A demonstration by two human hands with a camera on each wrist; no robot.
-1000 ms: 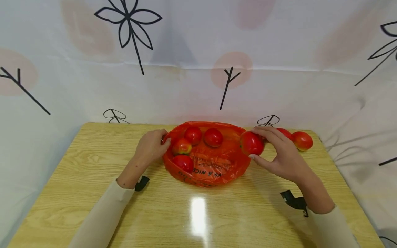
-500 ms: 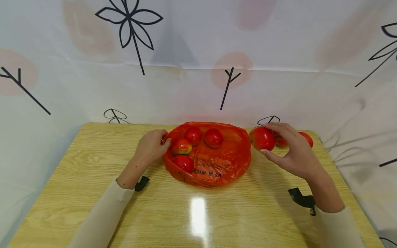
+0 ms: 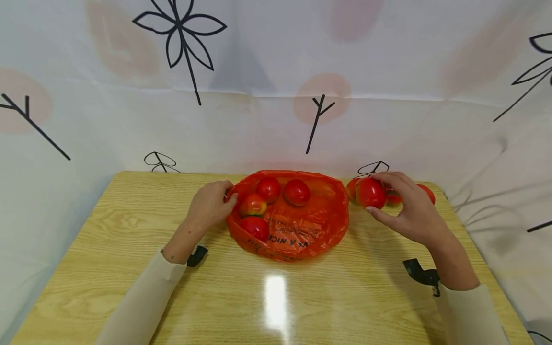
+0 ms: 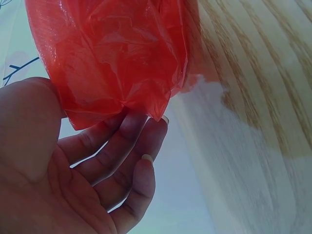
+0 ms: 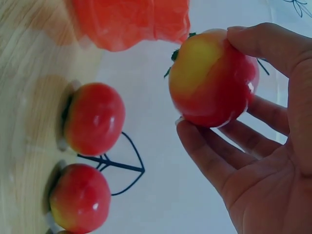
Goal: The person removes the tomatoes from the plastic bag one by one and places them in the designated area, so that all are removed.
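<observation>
A red plastic bag (image 3: 297,225) lies wide open mid-table, with several red tomatoes (image 3: 296,191) inside, one of them patched with yellow (image 3: 252,204). My left hand (image 3: 210,203) pinches the bag's left rim between thumb and fingers; the left wrist view shows the bag's film (image 4: 117,63) gathered at the fingertips. To the right of the bag, my right hand (image 3: 407,208) holds a tomato (image 3: 372,192) between thumb and fingertips. In the right wrist view this held tomato (image 5: 214,78) is red with a yellow side and green stem leaves, raised apart from the table.
Loose tomatoes (image 5: 95,119) sit on the wooden table (image 3: 276,306) along its back right, partly hidden behind the right hand in the head view. A white cloth with printed plants (image 3: 267,124) hangs behind the table's back edge.
My right hand has moved right with its tomato, from over the bag's right rim to beside the bag, slowing lately. The left hand and the bag stay in place.
</observation>
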